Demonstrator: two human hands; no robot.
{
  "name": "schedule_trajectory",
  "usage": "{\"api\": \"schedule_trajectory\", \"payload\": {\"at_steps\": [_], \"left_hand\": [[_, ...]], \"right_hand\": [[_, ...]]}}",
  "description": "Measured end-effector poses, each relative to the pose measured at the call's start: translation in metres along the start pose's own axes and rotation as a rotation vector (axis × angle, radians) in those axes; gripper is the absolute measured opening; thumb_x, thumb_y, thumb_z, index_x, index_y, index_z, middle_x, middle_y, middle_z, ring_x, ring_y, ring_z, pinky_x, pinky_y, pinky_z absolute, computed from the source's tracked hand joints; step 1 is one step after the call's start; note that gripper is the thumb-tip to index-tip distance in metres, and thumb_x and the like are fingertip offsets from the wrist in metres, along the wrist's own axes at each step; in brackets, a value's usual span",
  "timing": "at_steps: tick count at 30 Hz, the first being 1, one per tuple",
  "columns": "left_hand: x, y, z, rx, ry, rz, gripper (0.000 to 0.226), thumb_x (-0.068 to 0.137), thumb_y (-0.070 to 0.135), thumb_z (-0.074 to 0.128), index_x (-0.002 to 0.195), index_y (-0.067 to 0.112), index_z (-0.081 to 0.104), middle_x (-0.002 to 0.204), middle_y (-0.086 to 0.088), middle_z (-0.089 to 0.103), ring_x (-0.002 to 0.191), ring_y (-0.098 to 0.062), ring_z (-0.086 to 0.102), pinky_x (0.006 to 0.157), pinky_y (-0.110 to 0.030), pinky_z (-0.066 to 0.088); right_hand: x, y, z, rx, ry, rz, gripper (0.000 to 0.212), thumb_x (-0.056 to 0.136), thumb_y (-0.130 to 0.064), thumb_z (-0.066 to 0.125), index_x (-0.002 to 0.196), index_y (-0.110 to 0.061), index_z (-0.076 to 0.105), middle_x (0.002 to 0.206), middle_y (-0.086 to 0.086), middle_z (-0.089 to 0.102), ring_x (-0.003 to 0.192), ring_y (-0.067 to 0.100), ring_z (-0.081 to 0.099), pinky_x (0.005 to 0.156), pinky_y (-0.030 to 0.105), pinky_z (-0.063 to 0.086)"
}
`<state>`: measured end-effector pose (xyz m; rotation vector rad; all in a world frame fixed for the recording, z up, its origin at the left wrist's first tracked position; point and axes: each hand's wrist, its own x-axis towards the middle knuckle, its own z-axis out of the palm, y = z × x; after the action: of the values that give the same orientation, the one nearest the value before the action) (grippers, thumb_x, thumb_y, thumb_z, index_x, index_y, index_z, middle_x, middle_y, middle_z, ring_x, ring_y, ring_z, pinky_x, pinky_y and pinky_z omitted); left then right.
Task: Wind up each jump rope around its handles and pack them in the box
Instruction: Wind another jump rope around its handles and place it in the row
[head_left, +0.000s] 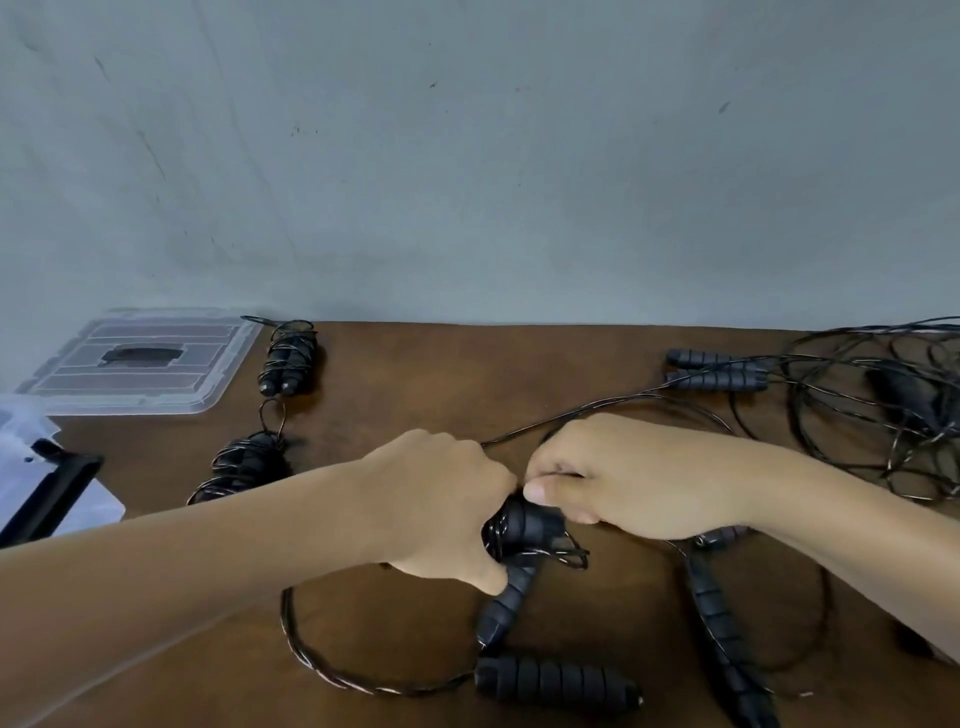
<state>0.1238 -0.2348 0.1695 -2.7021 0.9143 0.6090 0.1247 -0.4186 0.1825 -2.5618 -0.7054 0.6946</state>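
My left hand (441, 504) grips a pair of black ribbed jump rope handles (511, 566) with thin black cord partly coiled round them. My right hand (639, 478) pinches that cord right beside the handles' top end. The free cord (571, 413) runs off to the upper right. Two wound ropes lie at the left, one (288, 358) near the lid and one (244, 460) closer to me. Loose handles lie in front of me, one (556, 680) flat and another (722, 629) angled. The clear box (57, 467) sits at the far left edge.
A clear plastic lid (140, 364) lies on the brown table (467, 374) at the back left. A tangle of unwound ropes (878, 400) with two handles (717, 369) fills the back right. A grey wall stands behind the table.
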Motion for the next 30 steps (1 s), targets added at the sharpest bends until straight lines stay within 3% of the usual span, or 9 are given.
{"api": "schedule_trajectory", "payload": {"at_steps": [2, 5, 8, 9, 12, 17, 21, 27, 30], "left_hand": [[0.002, -0.005, 0.003, -0.031, 0.038, -0.004, 0.041, 0.083, 0.061, 0.063, 0.105, 0.027, 0.060, 0.076, 0.008, 0.055, 0.069, -0.018, 0.055, 0.061, -0.032, 0.042], [0.016, -0.013, 0.004, -0.170, 0.039, -0.048, 0.042, 0.081, 0.059, 0.066, 0.108, 0.027, 0.062, 0.078, 0.006, 0.060, 0.071, -0.019, 0.058, 0.061, -0.032, 0.044], [0.029, -0.023, 0.006, -0.455, 0.059, -0.058, 0.027, 0.077, 0.052, 0.071, 0.094, 0.033, 0.061, 0.077, 0.004, 0.071, 0.074, -0.021, 0.068, 0.065, -0.036, 0.056], [0.031, -0.025, 0.008, -0.571, 0.065, -0.046, 0.022, 0.076, 0.050, 0.072, 0.088, 0.035, 0.061, 0.076, 0.004, 0.074, 0.074, -0.021, 0.071, 0.071, -0.040, 0.061], [0.031, -0.029, 0.012, -0.908, 0.112, -0.020, 0.019, 0.079, 0.045, 0.073, 0.087, 0.029, 0.065, 0.080, 0.002, 0.077, 0.075, -0.021, 0.075, 0.085, -0.048, 0.063], [0.020, -0.029, 0.032, -1.508, 0.189, 0.013, 0.021, 0.092, 0.022, 0.072, 0.106, 0.007, 0.068, 0.086, -0.016, 0.074, 0.075, -0.026, 0.074, 0.082, -0.054, 0.064], [0.007, -0.033, 0.045, -1.866, 0.139, 0.090, 0.026, 0.097, 0.018, 0.071, 0.120, 0.006, 0.065, 0.098, -0.018, 0.071, 0.081, -0.031, 0.075, 0.071, -0.045, 0.063], [-0.007, -0.041, 0.066, -1.925, 0.144, 0.235, 0.036, 0.100, 0.026, 0.068, 0.131, 0.008, 0.063, 0.103, -0.026, 0.072, 0.079, -0.034, 0.073, 0.075, -0.043, 0.062], [-0.011, -0.050, 0.070, -1.937, 0.145, 0.310, 0.046, 0.096, 0.040, 0.065, 0.133, 0.013, 0.063, 0.106, -0.027, 0.071, 0.080, -0.037, 0.072, 0.077, -0.043, 0.061]], "right_hand": [[0.002, -0.005, 0.002, -0.065, 0.037, 0.059, 0.032, 0.108, -0.030, 0.042, 0.096, -0.015, 0.068, 0.070, -0.006, 0.064, 0.057, 0.002, 0.053, 0.060, 0.016, 0.042], [0.004, -0.012, 0.007, -0.131, 0.119, 0.137, 0.026, 0.108, -0.026, 0.040, 0.109, -0.019, 0.065, 0.078, -0.006, 0.062, 0.072, 0.010, 0.058, 0.079, 0.036, 0.052], [0.007, -0.018, 0.015, -0.164, 0.204, 0.188, 0.016, 0.108, -0.025, 0.040, 0.111, -0.017, 0.053, 0.085, -0.001, 0.063, 0.077, 0.020, 0.062, 0.077, 0.045, 0.054], [0.006, -0.021, 0.019, -0.150, 0.244, 0.191, 0.010, 0.107, -0.024, 0.041, 0.116, -0.020, 0.045, 0.086, -0.003, 0.062, 0.077, 0.019, 0.063, 0.076, 0.046, 0.055], [0.005, -0.028, 0.030, -0.115, 0.361, 0.189, 0.027, 0.106, -0.019, 0.042, 0.122, -0.032, 0.024, 0.087, -0.008, 0.058, 0.074, 0.014, 0.061, 0.070, 0.041, 0.057], [0.005, -0.034, 0.043, -0.100, 0.573, 0.171, 0.013, 0.106, -0.042, 0.028, 0.110, -0.036, 0.017, 0.078, -0.006, 0.060, 0.065, 0.013, 0.058, 0.056, 0.031, 0.046], [0.010, -0.029, 0.055, -0.026, 0.680, 0.197, 0.038, 0.087, -0.066, 0.012, 0.110, -0.037, 0.023, 0.072, -0.007, 0.061, 0.060, 0.010, 0.056, 0.053, 0.030, 0.044], [0.021, -0.040, 0.063, 0.280, 0.685, 0.204, 0.035, 0.099, -0.054, 0.041, 0.127, -0.040, 0.027, 0.068, -0.020, 0.062, 0.061, 0.002, 0.057, 0.058, 0.027, 0.045], [0.024, -0.044, 0.053, 0.381, 0.587, 0.223, 0.037, 0.095, -0.062, 0.045, 0.112, -0.031, 0.054, 0.065, -0.009, 0.062, 0.058, 0.001, 0.055, 0.065, 0.024, 0.043]]}}
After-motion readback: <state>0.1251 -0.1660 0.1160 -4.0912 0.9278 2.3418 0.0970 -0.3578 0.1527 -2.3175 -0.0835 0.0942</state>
